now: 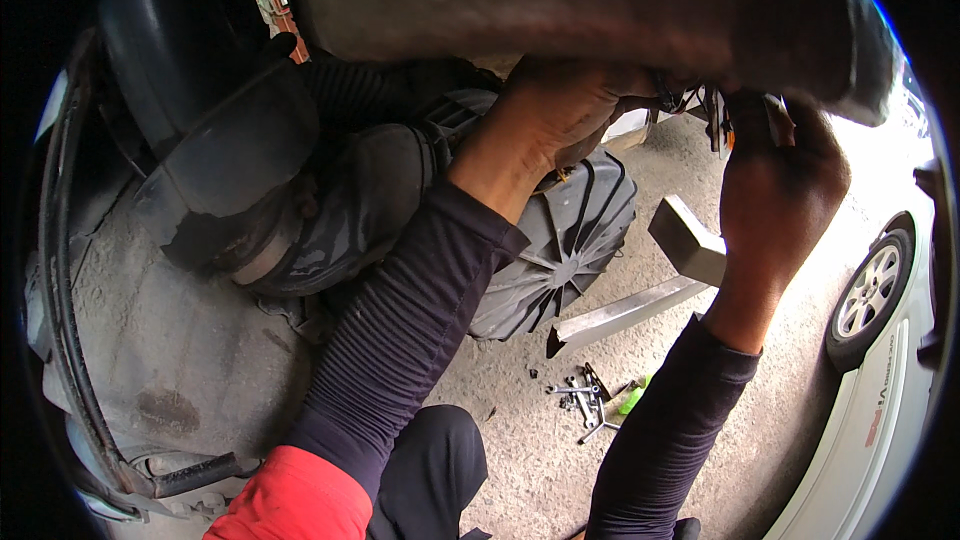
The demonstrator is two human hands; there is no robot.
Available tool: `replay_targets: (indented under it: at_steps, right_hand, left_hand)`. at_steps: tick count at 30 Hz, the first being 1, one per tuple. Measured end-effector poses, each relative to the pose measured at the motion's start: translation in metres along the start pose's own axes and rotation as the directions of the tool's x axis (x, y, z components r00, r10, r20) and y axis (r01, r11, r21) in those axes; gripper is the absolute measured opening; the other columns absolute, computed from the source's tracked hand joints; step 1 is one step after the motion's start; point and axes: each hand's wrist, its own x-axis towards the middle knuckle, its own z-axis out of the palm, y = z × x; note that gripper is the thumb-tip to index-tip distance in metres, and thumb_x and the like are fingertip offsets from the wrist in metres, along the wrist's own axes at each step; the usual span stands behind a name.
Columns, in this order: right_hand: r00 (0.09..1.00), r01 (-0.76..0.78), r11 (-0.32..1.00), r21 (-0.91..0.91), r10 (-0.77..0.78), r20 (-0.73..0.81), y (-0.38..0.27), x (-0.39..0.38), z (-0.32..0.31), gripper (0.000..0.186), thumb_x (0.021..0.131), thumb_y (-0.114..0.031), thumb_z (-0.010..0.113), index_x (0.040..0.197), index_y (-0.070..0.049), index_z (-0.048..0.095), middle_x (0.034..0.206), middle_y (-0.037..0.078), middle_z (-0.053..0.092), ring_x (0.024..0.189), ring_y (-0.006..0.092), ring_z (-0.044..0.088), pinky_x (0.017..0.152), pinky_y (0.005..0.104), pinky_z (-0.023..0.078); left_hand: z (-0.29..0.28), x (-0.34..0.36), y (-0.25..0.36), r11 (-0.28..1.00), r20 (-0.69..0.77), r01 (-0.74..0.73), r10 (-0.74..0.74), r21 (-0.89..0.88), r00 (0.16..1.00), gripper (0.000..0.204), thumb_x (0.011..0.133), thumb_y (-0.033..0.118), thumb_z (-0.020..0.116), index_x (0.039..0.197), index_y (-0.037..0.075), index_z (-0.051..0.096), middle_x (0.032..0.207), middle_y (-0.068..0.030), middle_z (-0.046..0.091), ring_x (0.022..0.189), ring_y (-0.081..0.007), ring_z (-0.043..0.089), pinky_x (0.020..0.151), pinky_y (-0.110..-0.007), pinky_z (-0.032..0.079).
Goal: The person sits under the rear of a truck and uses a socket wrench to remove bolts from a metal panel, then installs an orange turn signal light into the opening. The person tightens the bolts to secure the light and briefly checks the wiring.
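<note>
A large dark, curved, dusty part (560, 0) hangs across the top and hides the fingertips of both hands. Under its edge, my left hand (565, 110) reaches up from the left with curled fingers, close to some dark wires (680, 95). What it grips, if anything, cannot be made out. My right hand (785, 175) is raised on the other side of the wires, its fingers bent round something narrow and dark that is mostly covered. Below my left wrist sits a round, ribbed black housing (570, 265).
Black ducting (360, 205) fills the left side. A metal bar with a block-shaped end (630, 315) juts out below my hands. Several wrenches (580, 400) lie on the concrete ground beside a bright green item (634, 396). A white vehicle (860, 430) stands at the right.
</note>
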Motion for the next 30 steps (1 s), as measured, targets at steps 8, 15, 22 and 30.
replay_targets:
  at_steps: [8,15,22,30]
  right_hand:
    - [1.000,0.022,0.999,0.045,-0.022,-0.010,0.001,0.000,0.002,0.016,0.088,-0.004,0.074,0.104,-0.005,0.077,0.096,0.009,0.075,0.088,0.0215,0.071,0.083,0.0313,0.054]
    - [1.000,-0.007,1.000,0.029,0.008,-0.010,0.000,0.000,0.001,0.015,0.088,-0.005,0.074,0.103,-0.006,0.077,0.096,0.009,0.075,0.089,0.0217,0.071,0.084,0.0315,0.054]
    - [1.000,0.011,1.000,0.014,-0.011,0.005,-0.001,0.001,-0.001,0.014,0.089,-0.007,0.074,0.103,-0.006,0.077,0.096,0.009,0.075,0.088,0.0225,0.071,0.083,0.0315,0.053]
    - [1.000,0.018,0.998,0.064,-0.019,0.003,0.001,0.003,-0.002,0.013,0.089,-0.006,0.074,0.101,-0.004,0.076,0.094,0.009,0.074,0.087,0.0220,0.070,0.082,0.0314,0.053]
  left_hand:
    - [-0.005,0.002,-0.008,0.997,0.000,0.037,-0.037,-0.068,0.999,0.024,0.088,0.004,0.075,0.112,0.001,0.072,0.107,-0.0123,0.075,0.099,-0.0222,0.073,0.094,-0.038,0.062]
    - [0.007,-0.004,0.001,0.968,0.000,0.083,-0.085,-0.237,0.996,0.031,0.087,0.000,0.071,0.118,-0.001,0.070,0.108,-0.0128,0.075,0.101,-0.0237,0.073,0.097,-0.040,0.060]
    - [0.001,-0.002,0.000,0.991,0.017,-0.019,0.022,-0.132,1.000,0.030,0.087,-0.001,0.071,0.116,-0.001,0.070,0.110,-0.0139,0.075,0.104,-0.0248,0.073,0.099,-0.039,0.059]
    - [0.003,-0.001,0.004,0.972,0.020,0.107,-0.105,-0.211,0.994,0.038,0.091,0.002,0.071,0.128,0.001,0.063,0.121,-0.0137,0.071,0.113,-0.0240,0.069,0.102,-0.036,0.057]
